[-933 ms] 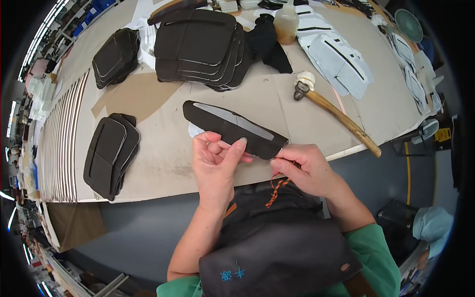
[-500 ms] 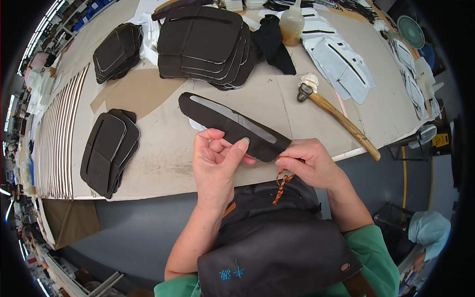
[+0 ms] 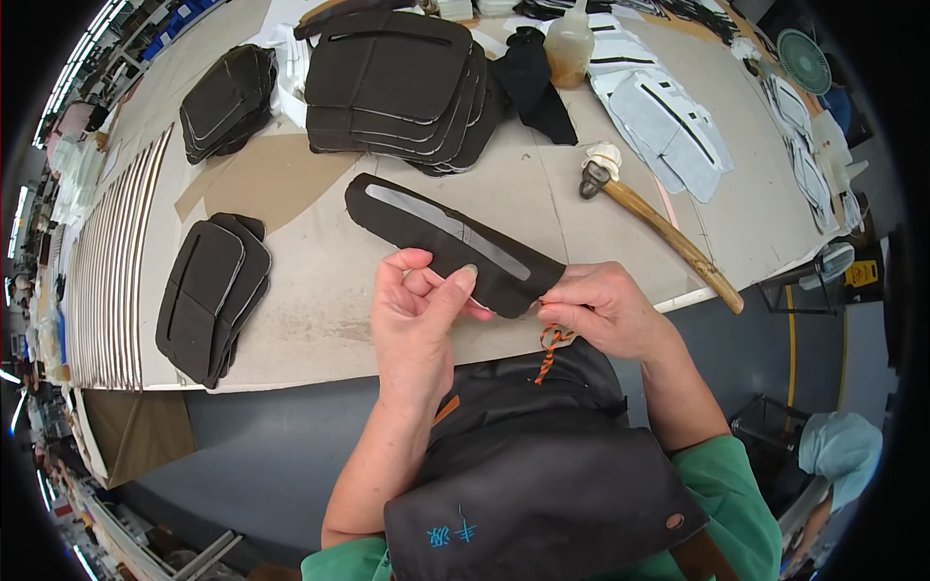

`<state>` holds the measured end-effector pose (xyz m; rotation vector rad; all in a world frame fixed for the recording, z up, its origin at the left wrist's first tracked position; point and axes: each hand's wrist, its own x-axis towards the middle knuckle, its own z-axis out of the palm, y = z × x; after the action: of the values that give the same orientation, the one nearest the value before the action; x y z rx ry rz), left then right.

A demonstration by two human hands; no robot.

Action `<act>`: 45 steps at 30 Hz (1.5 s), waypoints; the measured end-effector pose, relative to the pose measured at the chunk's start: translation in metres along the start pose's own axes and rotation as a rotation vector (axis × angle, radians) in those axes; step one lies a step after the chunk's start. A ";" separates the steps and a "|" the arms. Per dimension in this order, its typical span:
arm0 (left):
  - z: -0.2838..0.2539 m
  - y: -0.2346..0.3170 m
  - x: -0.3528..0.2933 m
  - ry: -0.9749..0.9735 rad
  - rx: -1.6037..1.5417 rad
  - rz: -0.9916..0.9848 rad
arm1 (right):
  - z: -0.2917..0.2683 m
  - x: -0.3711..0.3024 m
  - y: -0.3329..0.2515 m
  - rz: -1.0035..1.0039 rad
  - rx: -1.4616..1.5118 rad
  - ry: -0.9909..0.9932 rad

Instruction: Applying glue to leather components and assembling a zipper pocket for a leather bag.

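1. Okay, so the left hand (image 3: 421, 300) is clamped on the dark panel (image 3: 444, 246), thumb on top, fingers curled under its near edge about mid-length.
2. Right hand (image 3: 605, 308) is pinched together at the panel's lower-right end, with an orange-and-black cord (image 3: 546, 358) caught in it and dangling below (can't tell if it's gripping the panel too, the fingers hide that).
3. Geometry: the panel's long axis slants from far left down to near right, so it stretches left and away from the right hand. That hand has the near end; the far end sticks out past the left. A pale strip (image 3: 448, 226) follows the same slant.
4. The panel is held above the table (image 3: 300, 320), near its front edge.
5. Beyond it: a hammer (image 3: 668, 228) to the right, dark panel stacks (image 3: 387, 77) behind and left.
6. Writing: blue characters on the dark apron (image 3: 542, 484); none noticeable on the panel.
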<state>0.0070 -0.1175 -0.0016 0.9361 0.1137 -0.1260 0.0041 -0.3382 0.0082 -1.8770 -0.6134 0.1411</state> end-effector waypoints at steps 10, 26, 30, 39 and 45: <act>0.005 0.004 -0.002 0.051 0.180 0.196 | 0.004 0.001 -0.012 0.099 0.017 0.043; 0.003 0.007 -0.003 0.022 0.174 0.181 | 0.010 0.008 -0.002 0.035 0.010 0.063; 0.003 0.008 -0.002 0.021 0.136 0.145 | 0.003 0.011 0.000 -0.008 -0.075 -0.005; -0.011 0.014 0.013 0.075 0.123 0.165 | -0.011 0.011 -0.013 0.080 0.054 -0.131; -0.009 0.016 0.015 0.106 0.129 0.167 | -0.003 0.006 -0.016 0.214 0.232 -0.102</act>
<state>0.0239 -0.1022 0.0037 1.0770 0.1260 0.0722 0.0055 -0.3339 0.0247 -1.7129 -0.4422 0.4323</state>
